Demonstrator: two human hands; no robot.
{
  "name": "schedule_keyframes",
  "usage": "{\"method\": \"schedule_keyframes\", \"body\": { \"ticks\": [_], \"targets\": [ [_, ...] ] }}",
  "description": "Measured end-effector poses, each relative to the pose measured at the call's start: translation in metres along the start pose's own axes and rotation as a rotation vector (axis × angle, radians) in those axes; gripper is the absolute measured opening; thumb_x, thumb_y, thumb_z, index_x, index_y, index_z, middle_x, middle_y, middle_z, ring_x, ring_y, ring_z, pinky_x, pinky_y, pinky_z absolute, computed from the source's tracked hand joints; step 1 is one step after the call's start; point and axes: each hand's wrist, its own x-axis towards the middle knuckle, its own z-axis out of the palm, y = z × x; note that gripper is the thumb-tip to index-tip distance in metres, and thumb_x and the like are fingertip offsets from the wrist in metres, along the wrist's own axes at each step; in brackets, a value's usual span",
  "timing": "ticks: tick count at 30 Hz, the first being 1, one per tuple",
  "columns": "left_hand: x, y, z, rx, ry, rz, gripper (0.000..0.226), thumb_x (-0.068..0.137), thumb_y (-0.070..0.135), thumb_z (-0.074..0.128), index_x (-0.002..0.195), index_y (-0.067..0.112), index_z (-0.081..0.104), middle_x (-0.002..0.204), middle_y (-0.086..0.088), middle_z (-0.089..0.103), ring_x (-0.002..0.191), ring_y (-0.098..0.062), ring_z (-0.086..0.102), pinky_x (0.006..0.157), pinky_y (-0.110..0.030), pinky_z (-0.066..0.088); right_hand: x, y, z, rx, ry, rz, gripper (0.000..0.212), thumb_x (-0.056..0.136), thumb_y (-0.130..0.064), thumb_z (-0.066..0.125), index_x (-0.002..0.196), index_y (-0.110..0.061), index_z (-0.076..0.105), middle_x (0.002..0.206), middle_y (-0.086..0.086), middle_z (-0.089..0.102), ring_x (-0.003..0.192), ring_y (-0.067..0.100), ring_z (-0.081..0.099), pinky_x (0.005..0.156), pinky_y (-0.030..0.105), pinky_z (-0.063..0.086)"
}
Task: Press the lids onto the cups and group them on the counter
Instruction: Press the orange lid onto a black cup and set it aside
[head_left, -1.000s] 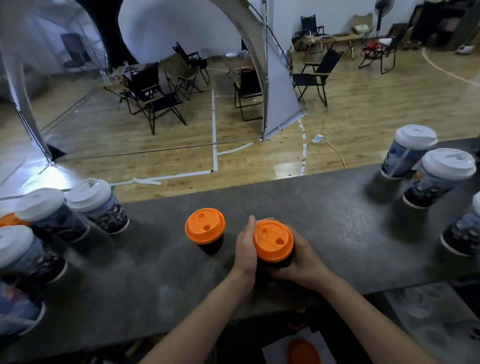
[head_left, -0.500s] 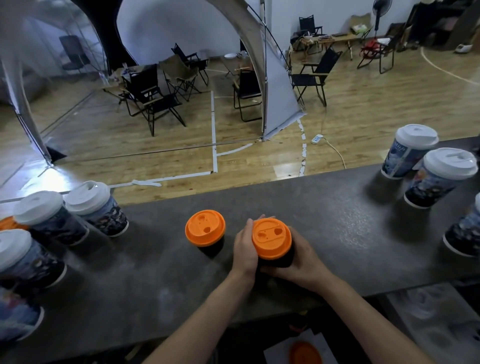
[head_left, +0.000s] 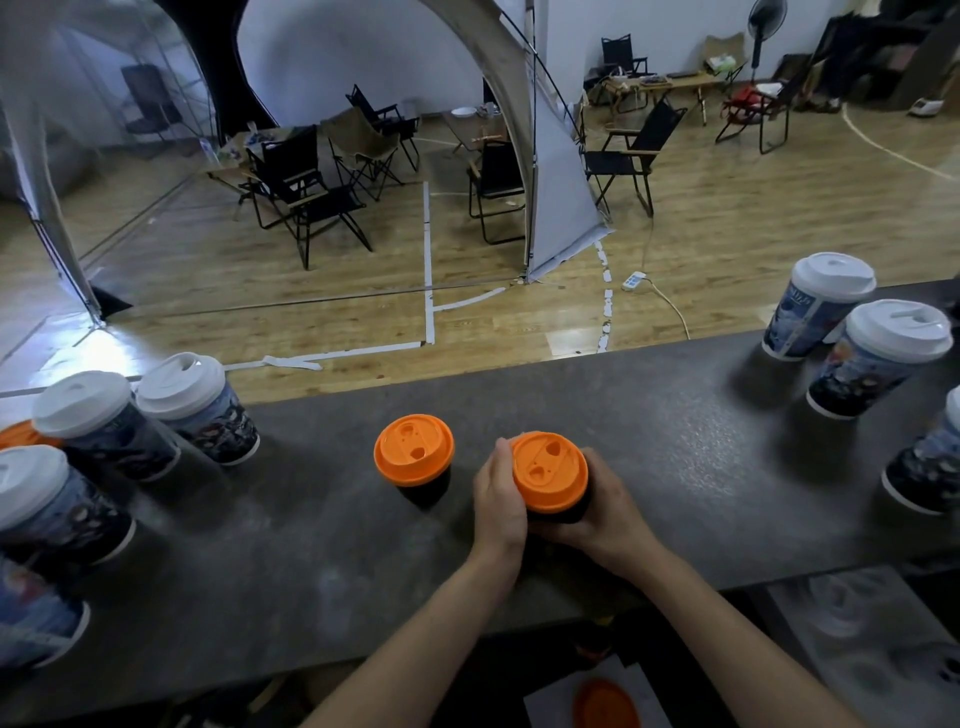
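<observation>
A small dark cup with an orange lid (head_left: 549, 472) stands at the middle of the dark counter (head_left: 649, 431). My left hand (head_left: 497, 493) wraps its left side and my right hand (head_left: 605, 501) wraps its right side and front. Both hold the cup body just under the lid. A second dark cup with an orange lid (head_left: 414, 449) stands free a short way to the left.
Several white-lidded printed cups (head_left: 197, 405) crowd the counter's left end, with an orange lid (head_left: 21, 434) behind them. Three more white-lidded cups (head_left: 878, 358) stand at the right end. A loose orange lid (head_left: 605, 704) lies on paper below the counter's near edge.
The held cup has shifted slightly left, toward the other orange-lidded cup, with both hands staying around it.
</observation>
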Motion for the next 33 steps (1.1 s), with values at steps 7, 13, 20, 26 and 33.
{"method": "schedule_keyframes", "body": {
  "ticks": [7, 13, 20, 26, 33],
  "targets": [
    [0.013, 0.011, -0.004, 0.042, -0.113, -0.037, 0.042, 0.109, 0.029, 0.039, 0.092, 0.018, 0.076, 0.087, 0.007, 0.077, 0.08, -0.001, 0.072, 0.07, -0.01, 0.049, 0.001, 0.001, -0.001, 0.012, -0.022, -0.031, 0.091, 0.062, -0.043, 0.096, 0.139, -0.028, 0.052, 0.131, -0.015, 0.063, 0.123, 0.004, 0.06, 0.102, 0.023, 0.049],
    [0.018, 0.006, -0.004, 0.018, -0.178, -0.021, 0.047, 0.107, 0.038, 0.04, 0.107, 0.008, 0.076, 0.105, -0.006, 0.078, 0.103, -0.018, 0.072, 0.09, -0.023, 0.053, 0.002, -0.002, -0.003, -0.011, 0.029, -0.022, 0.083, 0.057, -0.05, 0.091, 0.128, -0.04, 0.051, 0.124, -0.019, 0.065, 0.115, -0.005, 0.061, 0.097, 0.022, 0.051],
    [0.018, -0.001, -0.003, 0.05, -0.142, 0.0, 0.046, 0.111, 0.026, 0.034, 0.105, 0.009, 0.076, 0.103, 0.001, 0.079, 0.097, -0.006, 0.072, 0.081, -0.011, 0.048, 0.001, 0.002, 0.005, 0.006, 0.009, -0.035, 0.091, 0.061, -0.052, 0.094, 0.138, -0.033, 0.049, 0.131, -0.015, 0.061, 0.123, 0.004, 0.06, 0.1, 0.024, 0.05],
    [0.026, 0.007, -0.008, 0.076, -0.276, 0.005, 0.051, 0.108, 0.035, 0.037, 0.11, 0.001, 0.075, 0.109, -0.012, 0.077, 0.106, -0.02, 0.072, 0.092, -0.022, 0.053, 0.001, 0.003, -0.002, -0.002, 0.015, -0.034, 0.086, 0.062, -0.04, 0.092, 0.137, -0.035, 0.051, 0.131, -0.013, 0.065, 0.124, 0.002, 0.06, 0.105, 0.029, 0.05],
    [0.014, -0.004, -0.004, 0.049, -0.035, 0.026, 0.042, 0.11, 0.027, 0.038, 0.095, 0.011, 0.074, 0.098, -0.005, 0.076, 0.095, -0.015, 0.07, 0.083, -0.022, 0.051, 0.0, 0.001, 0.003, -0.015, 0.026, -0.019, 0.09, 0.054, -0.053, 0.097, 0.13, -0.031, 0.054, 0.124, -0.021, 0.064, 0.117, -0.001, 0.062, 0.097, 0.024, 0.052]
  ]
}}
